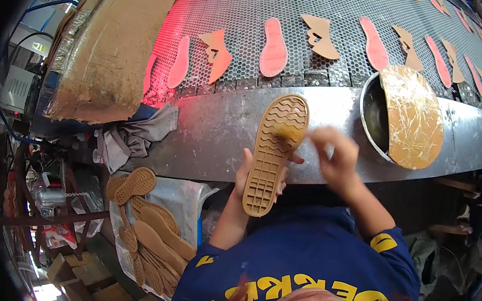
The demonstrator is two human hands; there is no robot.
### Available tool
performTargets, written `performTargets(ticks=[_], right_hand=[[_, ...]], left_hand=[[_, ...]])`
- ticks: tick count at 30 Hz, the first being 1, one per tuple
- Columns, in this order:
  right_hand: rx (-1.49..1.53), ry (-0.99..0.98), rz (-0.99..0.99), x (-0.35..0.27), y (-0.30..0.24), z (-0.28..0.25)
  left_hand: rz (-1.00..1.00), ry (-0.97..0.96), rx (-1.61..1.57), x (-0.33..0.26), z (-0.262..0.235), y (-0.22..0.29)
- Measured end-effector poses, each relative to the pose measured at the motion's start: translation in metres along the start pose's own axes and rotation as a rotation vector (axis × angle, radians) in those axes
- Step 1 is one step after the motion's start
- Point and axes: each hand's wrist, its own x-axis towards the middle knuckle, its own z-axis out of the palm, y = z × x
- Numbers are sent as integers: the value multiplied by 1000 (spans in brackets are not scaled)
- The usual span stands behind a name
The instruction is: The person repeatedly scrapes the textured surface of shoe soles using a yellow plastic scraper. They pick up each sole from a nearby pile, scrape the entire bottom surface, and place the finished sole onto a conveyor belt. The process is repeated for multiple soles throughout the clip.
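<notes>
Across the desk's [215, 122] near edge, the sole [268, 167] points lengthwise away from the person, far end leaning right. The left hand [243, 174] grips it from beneath; the right hand [337, 160], curled just right of its far end, blurs: whether it holds anything, I can't tell.

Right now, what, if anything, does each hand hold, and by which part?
The left hand holds a sole by its side edges, from about the middle toward the narrower end. The right hand is blurred: cannot tell.
</notes>
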Motion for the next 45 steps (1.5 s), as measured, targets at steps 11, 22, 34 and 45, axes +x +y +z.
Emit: performTargets(ticks=[11,22,34,45], right_hand=[[-40,39,90,9,12,1],[168,-217,142,-16,-18,17],[419,450,176,-25,7,-19],[322,428,234,-42,15,-19]], left_hand=[[28,54,-39,2,2,3],[-18,44,-193,3,-14,4],[168,197,276,82,16,76],[551,808,913,131,-41,176]])
